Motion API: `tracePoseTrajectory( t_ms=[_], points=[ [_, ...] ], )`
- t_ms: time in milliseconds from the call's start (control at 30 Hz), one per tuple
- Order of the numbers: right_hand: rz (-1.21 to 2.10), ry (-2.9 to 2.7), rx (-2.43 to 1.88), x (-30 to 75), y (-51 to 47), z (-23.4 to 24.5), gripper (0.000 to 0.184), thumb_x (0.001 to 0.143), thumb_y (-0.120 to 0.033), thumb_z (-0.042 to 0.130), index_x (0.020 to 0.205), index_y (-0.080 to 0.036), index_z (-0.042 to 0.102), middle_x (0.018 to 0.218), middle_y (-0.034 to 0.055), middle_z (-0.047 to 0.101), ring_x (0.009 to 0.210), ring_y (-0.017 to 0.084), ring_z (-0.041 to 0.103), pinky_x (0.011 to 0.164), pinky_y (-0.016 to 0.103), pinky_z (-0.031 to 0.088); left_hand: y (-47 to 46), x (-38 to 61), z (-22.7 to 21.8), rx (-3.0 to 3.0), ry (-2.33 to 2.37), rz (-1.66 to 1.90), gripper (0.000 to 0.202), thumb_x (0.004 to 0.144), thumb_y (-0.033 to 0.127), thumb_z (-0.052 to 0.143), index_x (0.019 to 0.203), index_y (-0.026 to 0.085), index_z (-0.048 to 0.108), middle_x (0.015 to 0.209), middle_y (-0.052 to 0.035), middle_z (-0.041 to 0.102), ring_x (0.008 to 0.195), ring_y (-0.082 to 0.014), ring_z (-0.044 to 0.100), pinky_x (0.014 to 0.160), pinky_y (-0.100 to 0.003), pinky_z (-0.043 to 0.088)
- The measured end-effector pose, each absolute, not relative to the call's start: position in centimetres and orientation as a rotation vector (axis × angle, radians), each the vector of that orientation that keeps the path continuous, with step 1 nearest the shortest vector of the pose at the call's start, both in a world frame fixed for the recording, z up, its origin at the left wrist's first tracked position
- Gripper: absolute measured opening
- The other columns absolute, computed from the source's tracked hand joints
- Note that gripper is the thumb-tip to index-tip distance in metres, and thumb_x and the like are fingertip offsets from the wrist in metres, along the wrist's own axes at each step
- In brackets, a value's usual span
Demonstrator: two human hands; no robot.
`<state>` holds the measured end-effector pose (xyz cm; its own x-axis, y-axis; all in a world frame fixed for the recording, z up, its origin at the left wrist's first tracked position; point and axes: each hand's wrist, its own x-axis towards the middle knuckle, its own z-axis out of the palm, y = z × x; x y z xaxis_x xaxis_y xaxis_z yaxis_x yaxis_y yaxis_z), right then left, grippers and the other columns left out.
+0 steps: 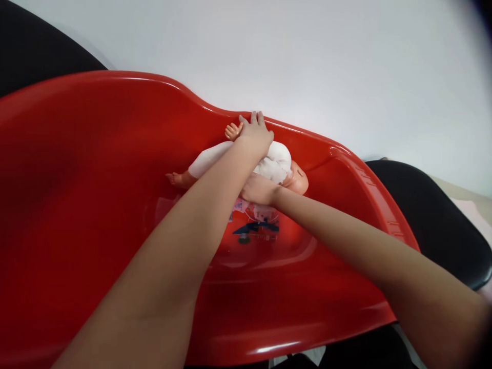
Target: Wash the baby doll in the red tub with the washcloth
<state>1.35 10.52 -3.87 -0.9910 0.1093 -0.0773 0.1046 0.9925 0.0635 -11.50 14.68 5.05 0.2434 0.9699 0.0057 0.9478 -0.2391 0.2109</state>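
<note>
A baby doll (279,164) in white clothes lies on its side inside a red plastic baby bathtub (96,169), its head toward the right. My left hand (255,130) rests flat on top of the doll's body near the tub's far rim, fingers stretched out beside the doll's small raised hand (232,131). My right hand (258,189) is tucked under the doll's near side at the shoulder and neck; its fingers are hidden beneath the doll. One doll foot (175,179) sticks out to the left.
A printed picture (255,225) shows on the tub floor below the doll. The tub sits across black chair seats (434,215), with another black surface (34,51) at the top left. A white wall (307,56) stands behind.
</note>
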Motion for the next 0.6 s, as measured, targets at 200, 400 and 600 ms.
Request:
tracePoseTrajectory(
  t_ms=[200,400,600],
  points=[
    [0.026,2.964,0.088,7.3,10.6,-2.8,0.044,0.100,-0.002,0.051,0.139,-0.016,0.066,0.157,0.0089,0.060,0.155,0.021,0.045,0.135,0.049,0.024,14.1,-11.2,5.8,2.306,1.826,0.242,0.087,0.094,0.064,0.064,0.166,0.019,0.043,0.181,-0.0116,-0.006,0.158,-0.0571,-0.017,0.121,-0.077,-0.009],
    [-0.221,2.800,0.408,18.1,5.5,1.6,0.044,0.101,-0.013,0.056,0.143,-0.018,0.068,0.156,0.0121,0.060,0.157,0.030,0.041,0.131,0.056,0.033,13.3,-11.1,6.7,2.278,1.840,0.207,0.085,0.092,0.057,0.069,0.164,0.018,0.047,0.181,-0.0147,-0.002,0.160,-0.0557,-0.012,0.121,-0.078,-0.005],
    [-0.241,2.811,0.810,30.0,-3.7,10.5,0.067,0.097,-0.004,0.043,0.155,-0.035,0.059,0.156,0.0015,0.060,0.148,0.024,0.055,0.123,0.047,0.049,12.9,-10.9,7.3,2.303,1.872,0.113,0.085,0.092,0.057,0.069,0.164,0.017,0.048,0.181,-0.0156,-0.005,0.161,-0.0544,-0.009,0.123,-0.076,-0.003]
  ],
)
